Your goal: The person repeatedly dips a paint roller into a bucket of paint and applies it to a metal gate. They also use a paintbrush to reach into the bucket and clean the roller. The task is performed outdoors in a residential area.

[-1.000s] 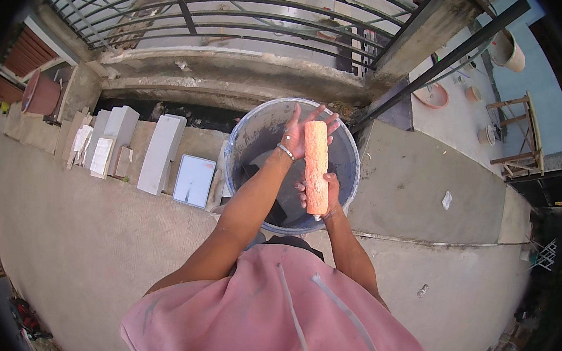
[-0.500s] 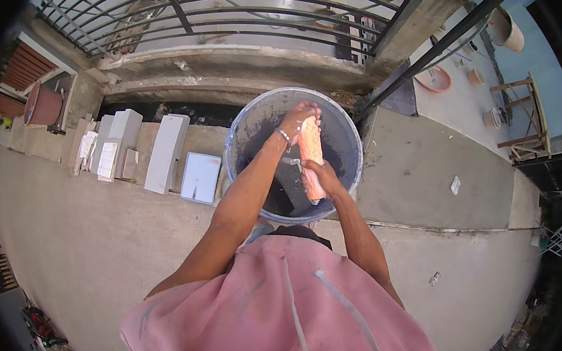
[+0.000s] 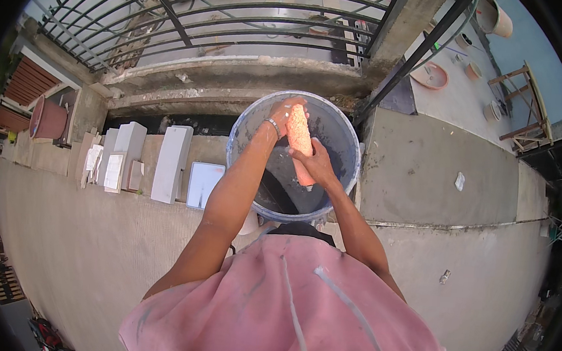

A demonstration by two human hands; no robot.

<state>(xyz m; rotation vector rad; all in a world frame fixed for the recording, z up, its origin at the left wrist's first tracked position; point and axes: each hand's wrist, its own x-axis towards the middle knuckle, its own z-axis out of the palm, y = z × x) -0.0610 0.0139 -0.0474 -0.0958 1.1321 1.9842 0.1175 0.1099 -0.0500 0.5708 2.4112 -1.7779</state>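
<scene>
Over a large grey bucket with a pale rim and dark liquid inside, I hold a long orange roller-like piece. Its surface looks rough and spongy, and it tilts with its near end to the right. My left hand, with a bracelet at the wrist, curls around the far end from the left. My right hand grips the lower part, thumb across the top. Some fingers of both hands are hidden behind the piece. A dark flat shape shows low in the bucket; I cannot make out what it is.
Left of the bucket are a white-blue lid or tray and several pale blocks. A low wall with black railings runs beyond it. Tubs, including a pink basin, and a wooden stand are at far right.
The orange piece and both hands have shifted slightly left and away from me. My right hand has moved up along the piece. The view has tilted a little.
</scene>
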